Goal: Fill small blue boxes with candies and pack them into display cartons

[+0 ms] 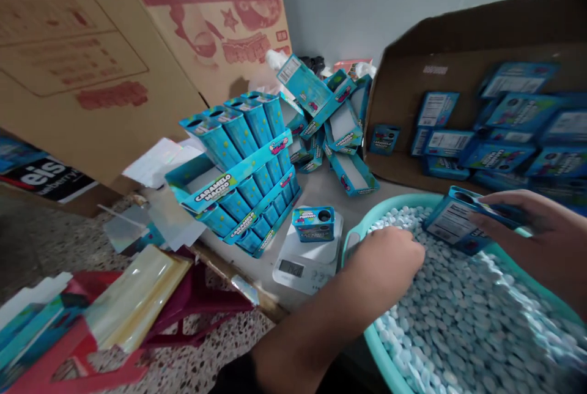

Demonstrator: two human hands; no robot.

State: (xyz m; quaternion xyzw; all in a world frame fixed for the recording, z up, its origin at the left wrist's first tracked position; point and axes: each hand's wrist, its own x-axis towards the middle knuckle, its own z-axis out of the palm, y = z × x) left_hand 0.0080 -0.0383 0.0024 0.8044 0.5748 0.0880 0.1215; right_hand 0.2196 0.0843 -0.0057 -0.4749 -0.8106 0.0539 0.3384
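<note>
In my right hand (527, 219) is a small blue candy box (452, 219), tilted, with a round hole in its top. It rests low over the pale blue candies (449, 314) that fill a turquoise basin (378, 345). My left hand (394, 253) lies against the candies near the basin's far left side, its fingers curled under and hidden, so what they hold cannot be made out. Left of the basin, another blue candy box (314, 224) stands on a white kitchen scale (300, 268) with a lit display.
Stacked display trays of blue boxes (238, 186) stand left of the scale. Behind lie jumbled trays (339, 131). An open carton (413, 70) at right holds many blue boxes. Large cardboard boxes (151, 45) rise at left, above a red stool (183, 314) beside the table edge.
</note>
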